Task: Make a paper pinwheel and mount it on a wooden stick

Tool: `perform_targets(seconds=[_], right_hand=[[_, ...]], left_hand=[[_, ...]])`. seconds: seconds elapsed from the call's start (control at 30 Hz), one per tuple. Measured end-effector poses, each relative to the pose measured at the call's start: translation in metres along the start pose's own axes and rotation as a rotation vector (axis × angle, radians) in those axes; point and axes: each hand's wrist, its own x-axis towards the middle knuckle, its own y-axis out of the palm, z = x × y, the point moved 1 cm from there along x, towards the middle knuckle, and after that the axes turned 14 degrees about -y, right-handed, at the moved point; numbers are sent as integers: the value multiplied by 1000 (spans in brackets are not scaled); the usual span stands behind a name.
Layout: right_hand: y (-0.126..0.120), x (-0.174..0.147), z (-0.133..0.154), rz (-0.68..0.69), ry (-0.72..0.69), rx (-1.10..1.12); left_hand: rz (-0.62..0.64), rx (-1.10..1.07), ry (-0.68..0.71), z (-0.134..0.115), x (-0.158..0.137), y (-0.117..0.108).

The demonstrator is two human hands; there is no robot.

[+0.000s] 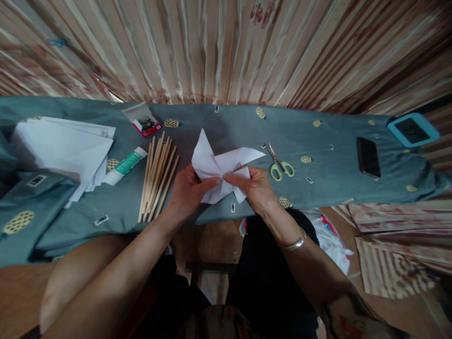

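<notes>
Above the near-middle stretch of a cloth-covered desk (339, 179), a left hand (183, 190) and a right hand (260, 188) are holding a white paper pinwheel (205, 157) between them, both pinching narrowly with the thumbs pressing near its center as its points are spreading outward. A silver bracelet (295, 243) is circling the right wrist. To the left, a bunch of slender wooden sticks (157, 176) is lying beside the left hand, and a green-and-white tube (126, 165) is resting between the sticks and a loose stack of white paper (67, 146) farther left. Beyond the sticks, on the far side, an open red box (148, 126) is showing dark contents too small to make out. Just right of the right hand, scissors (278, 165) with light green handles are lying with their blades pointing toward the far side. Farther right, a dark phone (368, 157) is lying near a blue-framed device (414, 129), while striped curtains (212, 52) are hanging along the far edge.
</notes>
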Motion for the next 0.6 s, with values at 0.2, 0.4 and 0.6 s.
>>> perform_targets(seconds=[0.2, 0.4, 0.6], right_hand=[[1, 0, 0, 6, -15, -36], [2, -2, 1, 32, -57, -74], [0, -1, -1, 6, -51, -69]], left_hand=[[-31, 18, 11, 2, 1, 0], [-52, 40, 10, 1, 0, 1], [-45, 25, 23, 0, -1, 2]])
